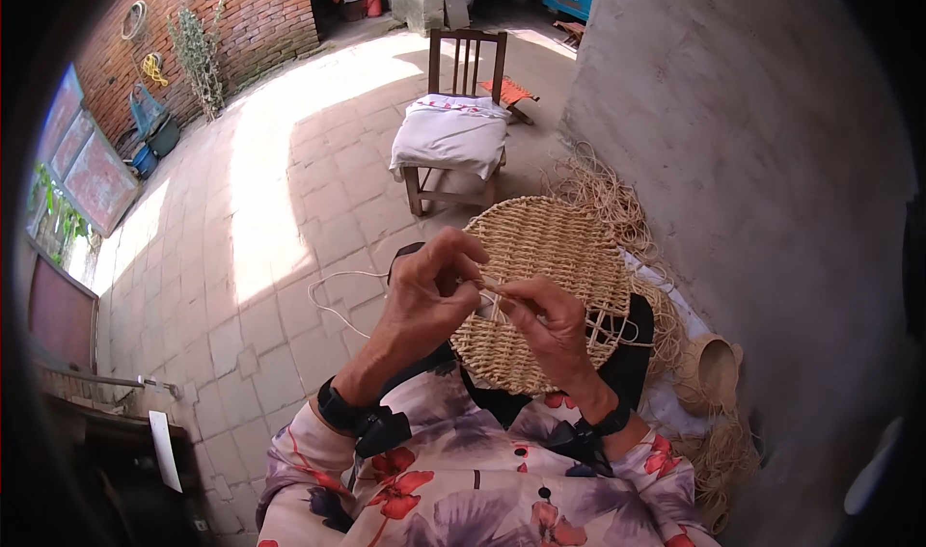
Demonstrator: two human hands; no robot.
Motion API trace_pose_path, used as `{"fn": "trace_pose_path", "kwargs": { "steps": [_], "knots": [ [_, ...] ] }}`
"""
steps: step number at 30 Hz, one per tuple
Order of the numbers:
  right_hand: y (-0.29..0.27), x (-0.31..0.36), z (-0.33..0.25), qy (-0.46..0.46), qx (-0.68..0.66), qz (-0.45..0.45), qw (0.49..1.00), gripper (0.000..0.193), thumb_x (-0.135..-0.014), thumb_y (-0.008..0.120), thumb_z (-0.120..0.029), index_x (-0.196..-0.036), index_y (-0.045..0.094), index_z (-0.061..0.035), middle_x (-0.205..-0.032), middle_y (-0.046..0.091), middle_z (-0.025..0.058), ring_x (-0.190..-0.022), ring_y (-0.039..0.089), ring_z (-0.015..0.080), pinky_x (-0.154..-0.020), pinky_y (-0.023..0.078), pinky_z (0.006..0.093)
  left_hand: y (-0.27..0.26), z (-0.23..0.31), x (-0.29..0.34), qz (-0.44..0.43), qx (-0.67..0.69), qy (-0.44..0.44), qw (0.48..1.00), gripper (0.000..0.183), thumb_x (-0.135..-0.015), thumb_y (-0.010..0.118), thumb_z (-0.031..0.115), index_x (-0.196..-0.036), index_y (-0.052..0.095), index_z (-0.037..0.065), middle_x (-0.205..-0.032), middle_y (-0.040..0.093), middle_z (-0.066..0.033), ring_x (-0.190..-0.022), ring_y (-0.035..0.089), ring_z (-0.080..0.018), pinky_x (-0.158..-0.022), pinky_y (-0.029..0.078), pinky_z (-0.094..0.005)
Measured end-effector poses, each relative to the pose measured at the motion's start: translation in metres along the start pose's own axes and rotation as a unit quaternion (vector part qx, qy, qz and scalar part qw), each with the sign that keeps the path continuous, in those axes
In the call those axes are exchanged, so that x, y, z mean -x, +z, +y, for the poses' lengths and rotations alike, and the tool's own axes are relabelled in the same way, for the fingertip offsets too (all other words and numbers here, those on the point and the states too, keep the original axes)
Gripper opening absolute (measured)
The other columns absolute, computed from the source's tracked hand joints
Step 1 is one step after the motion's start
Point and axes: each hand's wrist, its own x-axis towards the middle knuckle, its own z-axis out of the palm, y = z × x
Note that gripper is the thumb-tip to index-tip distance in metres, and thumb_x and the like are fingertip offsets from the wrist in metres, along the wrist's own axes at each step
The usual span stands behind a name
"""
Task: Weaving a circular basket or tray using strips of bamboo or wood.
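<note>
A round woven straw mat point(545, 248) rests on my lap, its lower right part still an open frame of spokes. My left hand point(424, 291) pinches a pale straw strand point(338, 287) at the mat's left edge; the strand loops out to the left over the tiled floor. My right hand point(550, 320) lies on the mat just beside the left one, fingers closed on the same strand where the two hands meet. Both wrists wear black bands, and floral sleeves cover my forearms.
A wooden chair point(461, 123) with a white cushion stands ahead on the tiles. Loose straw point(603, 195) piles against the grey wall on the right, with a small woven basket point(709, 373) near my right elbow. Buckets and a brick wall stand far left.
</note>
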Motion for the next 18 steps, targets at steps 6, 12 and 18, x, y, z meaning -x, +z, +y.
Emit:
{"fn": "trace_pose_path", "kwargs": {
  "steps": [6, 12, 18],
  "knots": [
    [-0.028, 0.021, 0.022, -0.045, 0.250, 0.055, 0.966, 0.012, -0.082, 0.067, 0.000, -0.093, 0.068, -0.0058, -0.076, 0.064, 0.0113, -0.067, 0.066, 0.0268, -0.059, 0.049, 0.0352, 0.002, -0.042, 0.000, -0.136, -0.128, 0.001, 0.982, 0.056, -0.084, 0.063, 0.003, -0.138, 0.051, 0.012, -0.091, 0.074, -0.0146, -0.075, 0.071, -0.0253, -0.067, 0.054, -0.0352],
    [-0.013, 0.011, 0.040, -0.049, 0.335, -0.019, 0.941, 0.006, -0.079, 0.067, -0.008, -0.079, 0.061, -0.0070, -0.070, 0.060, 0.0121, -0.063, 0.064, 0.0331, -0.056, 0.048, 0.0439, 0.028, -0.063, -0.010, -0.196, -0.213, 0.049, 0.956, 0.064, -0.076, 0.059, -0.003, -0.136, 0.054, 0.018, -0.079, 0.070, -0.0189, -0.072, 0.069, -0.0365, -0.067, 0.054, -0.0454],
    [-0.002, 0.002, 0.045, -0.046, 0.357, -0.033, 0.932, 0.006, -0.078, 0.067, -0.011, -0.079, 0.063, -0.0069, -0.070, 0.063, 0.0116, -0.066, 0.065, 0.0335, -0.058, 0.051, 0.0448, 0.033, -0.056, -0.015, -0.228, -0.252, 0.040, 0.940, 0.059, -0.074, 0.061, -0.002, -0.129, 0.061, 0.019, -0.071, 0.065, -0.0197, -0.067, 0.066, -0.0379, -0.060, 0.051, -0.0462]
  ]
}}
